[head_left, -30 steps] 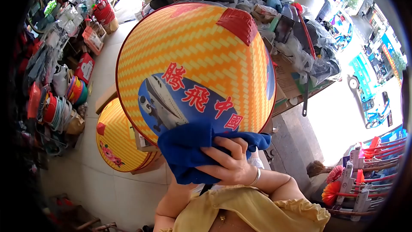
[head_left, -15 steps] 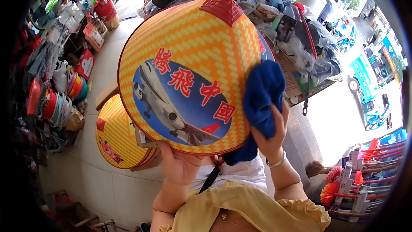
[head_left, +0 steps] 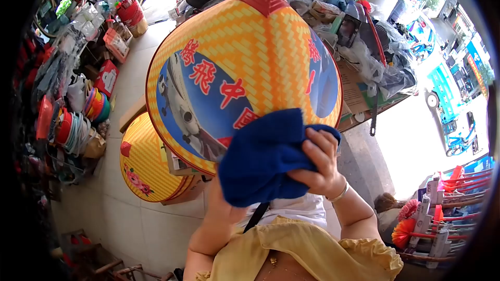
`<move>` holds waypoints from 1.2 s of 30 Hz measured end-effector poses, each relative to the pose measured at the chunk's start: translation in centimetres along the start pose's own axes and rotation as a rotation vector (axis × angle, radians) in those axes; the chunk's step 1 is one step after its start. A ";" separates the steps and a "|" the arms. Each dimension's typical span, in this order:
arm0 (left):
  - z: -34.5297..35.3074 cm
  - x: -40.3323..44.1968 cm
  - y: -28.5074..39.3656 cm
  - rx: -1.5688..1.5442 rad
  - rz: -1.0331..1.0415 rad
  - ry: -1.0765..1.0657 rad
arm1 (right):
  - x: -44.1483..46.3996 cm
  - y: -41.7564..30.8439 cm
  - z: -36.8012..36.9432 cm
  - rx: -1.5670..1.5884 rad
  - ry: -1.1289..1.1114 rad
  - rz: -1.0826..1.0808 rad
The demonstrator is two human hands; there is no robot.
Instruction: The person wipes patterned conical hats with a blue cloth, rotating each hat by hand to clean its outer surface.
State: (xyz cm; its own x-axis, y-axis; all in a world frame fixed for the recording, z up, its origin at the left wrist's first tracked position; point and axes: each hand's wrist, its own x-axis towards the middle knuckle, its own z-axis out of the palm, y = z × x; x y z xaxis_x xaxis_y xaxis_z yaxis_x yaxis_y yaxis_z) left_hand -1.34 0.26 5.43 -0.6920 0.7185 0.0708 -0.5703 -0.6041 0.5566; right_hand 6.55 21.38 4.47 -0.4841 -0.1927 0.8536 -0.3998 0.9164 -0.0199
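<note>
A yellow and orange conical hat [head_left: 219, 26] with a woven pattern, a red tip, red characters and an airplane picture is held up in front of me. My left hand [head_left: 221, 198] is at the hat's lower rim, holding it; the cloth covers its fingers. Bunched in my right hand [head_left: 323, 164] is a dark blue cloth [head_left: 265, 161], closed in the fingers and lying against the hat's lower front. The cloth hides part of the picture and the last character. Below and left stands another yellow hat [head_left: 143, 158] with a pink flower, apart from my hands.
Plastic-wrapped goods [head_left: 359, 62] are piled on a table behind the hat. Assorted wares [head_left: 78, 119] line the left side, near a red bucket [head_left: 130, 13]. At lower right lie red-handled items [head_left: 448, 213]. A blue vehicle [head_left: 442, 93] stands outside on the right.
My right hand has carried the blue cloth left from the hat's right edge across its lower front. The hat has turned, moving the airplane picture left and showing more of a second picture.
</note>
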 end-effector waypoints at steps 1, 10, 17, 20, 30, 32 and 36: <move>-1.7 -0.4 -0.3 -0.315 0.006 0.058 | 0.2 0.7 -0.6 0.013 0.009 0.044; -3.5 -0.3 0.0 -0.470 0.032 -0.055 | -0.2 2.2 -1.2 -0.087 0.110 0.153; -2.9 -1.2 -2.9 0.460 0.153 0.085 | 2.7 -4.7 1.6 0.026 -0.023 -0.079; -1.7 -0.6 -1.5 0.160 0.152 0.085 | 2.5 -2.6 1.6 0.021 0.030 -0.120; -3.9 -0.1 0.0 -0.451 0.037 -0.061 | -1.1 4.2 -0.8 -0.011 0.176 0.331; -3.1 0.1 0.1 -0.443 0.067 -0.049 | -0.1 1.9 -0.5 -0.007 0.156 0.266; -1.2 -0.1 -0.9 -0.054 0.022 0.209 | 1.4 -2.7 1.6 0.026 0.076 0.021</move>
State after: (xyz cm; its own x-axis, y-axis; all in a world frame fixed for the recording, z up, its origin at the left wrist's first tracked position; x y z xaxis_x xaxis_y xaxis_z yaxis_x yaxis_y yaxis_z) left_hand -1.28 0.38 3.93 -0.7782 0.6210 -0.0936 -0.5727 -0.6408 0.5113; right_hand 5.67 18.02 4.89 -0.4326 -0.1453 0.8898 -0.4109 0.9103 -0.0511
